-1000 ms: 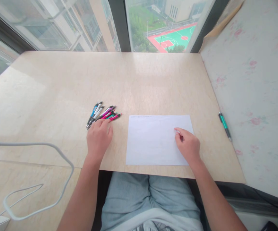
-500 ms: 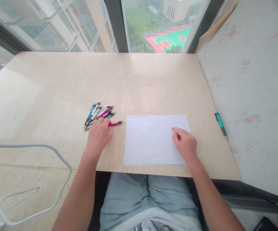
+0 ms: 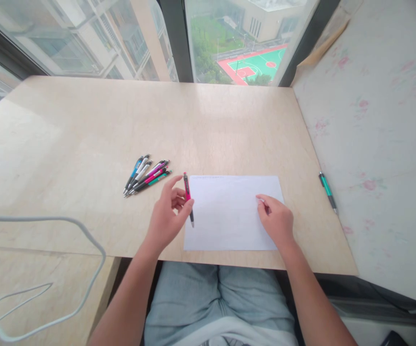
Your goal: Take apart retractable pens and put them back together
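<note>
My left hand (image 3: 170, 211) grips a pink and black click pen (image 3: 188, 188) between thumb and fingers. The pen stands nearly upright, tip down, over the left edge of a white sheet of paper (image 3: 226, 226). My right hand (image 3: 276, 216) is closed above the sheet's right side, thumb against the curled fingers; a small pale bit shows at the fingertips, too little to name. Left of the paper lies a fanned pile of pens (image 3: 146, 175) in blue, white, purple, pink and green, their tips toward the lower left. A faint line of writing runs along the sheet's top edge.
A green and black pen (image 3: 327, 191) lies by the desk's right edge, against a floral-patterned panel (image 3: 377, 144). A white cable (image 3: 85, 230) loops over the left side. Windows stand behind the wooden desk (image 3: 208, 125).
My left hand has lifted the pink pen from beside the pile, carried it right to the paper's edge and turned it upright. My right hand has barely moved; the view has shifted slightly.
</note>
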`<state>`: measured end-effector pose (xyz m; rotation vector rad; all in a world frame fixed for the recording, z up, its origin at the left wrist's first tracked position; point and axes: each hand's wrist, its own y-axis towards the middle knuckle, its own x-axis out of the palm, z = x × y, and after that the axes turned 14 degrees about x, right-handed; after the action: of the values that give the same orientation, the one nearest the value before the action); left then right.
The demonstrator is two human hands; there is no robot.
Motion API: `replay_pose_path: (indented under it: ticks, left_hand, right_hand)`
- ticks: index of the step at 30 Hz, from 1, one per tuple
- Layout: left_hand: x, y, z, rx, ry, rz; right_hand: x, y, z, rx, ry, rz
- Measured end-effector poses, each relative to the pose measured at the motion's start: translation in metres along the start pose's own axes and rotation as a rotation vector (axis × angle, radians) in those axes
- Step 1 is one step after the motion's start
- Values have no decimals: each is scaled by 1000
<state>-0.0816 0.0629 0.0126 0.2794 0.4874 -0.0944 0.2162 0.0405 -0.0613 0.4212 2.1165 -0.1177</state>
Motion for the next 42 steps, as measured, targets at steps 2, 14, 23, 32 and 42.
replay_pose_path:
  ticks: [2,14,23,32,42]
  left_hand:
    - [14,-6,4,-79,-237,10]
    - [53,-16,25,-284,-784,40]
    - [62,-11,18,-376,-845,187]
    - [72,-9,21,-309,-803,229]
    - [74,-17,19,-257,-764,257]
  right_hand:
    - [0,0,0,4,2,-4]
    - [-10,3,-7,40,81,-51]
    - [-20,-23,-53,217,585,-459]
    - [-13,-49,-81,347,898,-854]
    - [-6,-46,-71,431,849,-637]
